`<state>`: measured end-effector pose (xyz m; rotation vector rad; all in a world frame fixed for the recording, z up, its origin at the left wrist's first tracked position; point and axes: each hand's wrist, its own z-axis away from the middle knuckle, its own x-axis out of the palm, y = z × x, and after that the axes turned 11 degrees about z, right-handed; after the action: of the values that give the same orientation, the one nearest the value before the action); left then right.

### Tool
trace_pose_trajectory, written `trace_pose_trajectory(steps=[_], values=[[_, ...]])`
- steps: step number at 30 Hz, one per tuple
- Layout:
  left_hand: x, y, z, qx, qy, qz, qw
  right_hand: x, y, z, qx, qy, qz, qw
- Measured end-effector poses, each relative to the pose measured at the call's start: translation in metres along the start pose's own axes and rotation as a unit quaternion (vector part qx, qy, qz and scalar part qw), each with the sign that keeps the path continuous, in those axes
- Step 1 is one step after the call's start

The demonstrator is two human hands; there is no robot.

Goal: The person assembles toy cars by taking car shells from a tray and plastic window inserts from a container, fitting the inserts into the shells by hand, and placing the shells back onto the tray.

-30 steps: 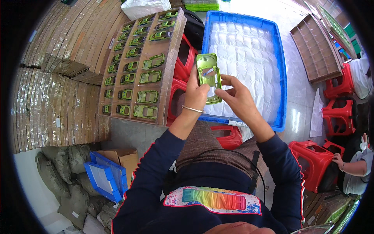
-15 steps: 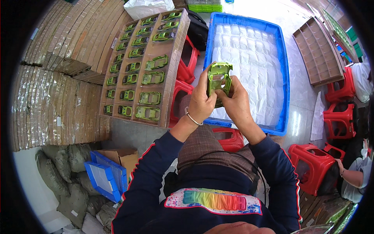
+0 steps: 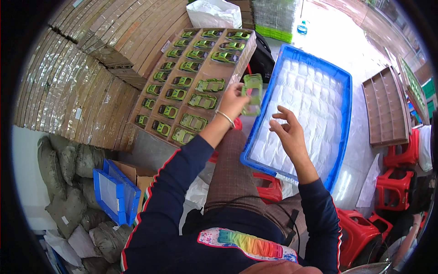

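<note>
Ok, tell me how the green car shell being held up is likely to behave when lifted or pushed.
The green car shell is probably light for its size, being a hollow frame with openings through it. It's likely stiff: held at its left side, it shows no visible sag. Its long, flattish, wheel-less form suggests it would slide rather than roll.

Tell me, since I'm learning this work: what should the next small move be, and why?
Probably ease the left hand toward the gap in the brown tray: that hand alone grips the green car shell, the right hand is open and apart, and green car bodies lie either side of the gap.
</note>
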<state>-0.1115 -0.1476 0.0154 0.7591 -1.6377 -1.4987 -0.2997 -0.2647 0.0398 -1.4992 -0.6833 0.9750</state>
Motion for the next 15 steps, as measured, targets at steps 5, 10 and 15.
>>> trace_pose_trajectory(steps=[5, 10, 15], values=[[-0.071, -0.017, -0.083, -0.052, 0.171, -0.016, 0.984, -0.050, 0.043, 0.009, 0.063, 0.024, -0.002, 0.998], [-0.093, -0.035, -0.142, -0.120, 0.232, 0.022, 0.965, -0.108, 0.063, 0.033, 0.172, 0.101, 0.035, 0.979], [-0.131, -0.033, -0.171, -0.228, 0.238, -0.188, 0.925, -0.123, 0.078, 0.026, 0.197, 0.102, 0.022, 0.975]])
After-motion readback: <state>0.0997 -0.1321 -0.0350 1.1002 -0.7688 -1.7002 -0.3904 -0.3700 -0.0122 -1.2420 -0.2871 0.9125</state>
